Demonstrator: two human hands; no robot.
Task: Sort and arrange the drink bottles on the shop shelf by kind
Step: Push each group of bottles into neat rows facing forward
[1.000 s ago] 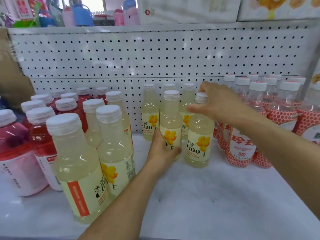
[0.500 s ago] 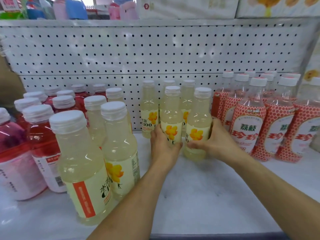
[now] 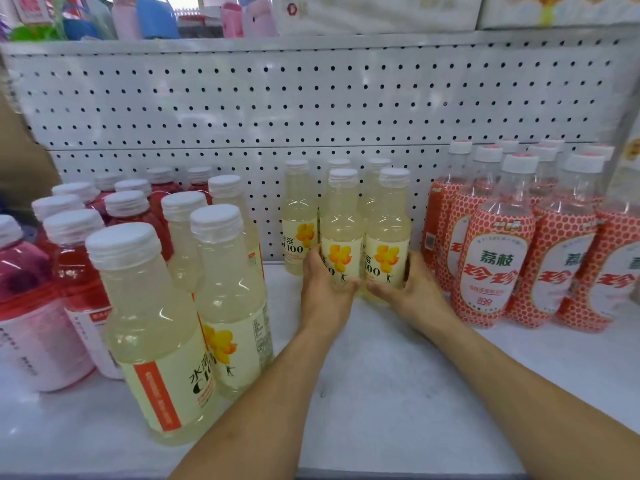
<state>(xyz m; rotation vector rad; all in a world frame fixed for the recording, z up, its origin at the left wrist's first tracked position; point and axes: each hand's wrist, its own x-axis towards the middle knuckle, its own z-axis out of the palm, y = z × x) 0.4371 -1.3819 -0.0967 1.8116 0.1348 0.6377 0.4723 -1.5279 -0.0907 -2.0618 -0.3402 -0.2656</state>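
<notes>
Landmark: centre pair (image 3: 343,233) of pale-yellow btls w/ yellow-flower labels, upright on white shelf (image 3: 381,393), touching side by side. Directly behind centre pair: back row (image 3: 298,216) of three more of same kind, against pegboard (image 3: 311,109). Far L of centre pair: pink-drink btls (image 3: 31,306) at frame edge, then red-drink btls (image 3: 128,216) in rows, white caps. Still L of centre pair but closer to camera: near yellow btls (image 3: 156,334), same pale-yellow kind, upright, packed close, well apart from centre pair. Just L of centre pair: left hand (image 3: 322,292), curled round lower part of L btl, thumb across front below label. Just R of centre pair: right hand (image 3: 415,289), wrapped round lower part of R btl, thumb in front near base. R of centre pair, near but apart: lychee btls (image 3: 495,265) w/ red-dotted wrap, clear necks, white caps, several rows deep. Above centre pair, on upper shelf: pink & blue containers (image 3: 156,15), blurred.
</notes>
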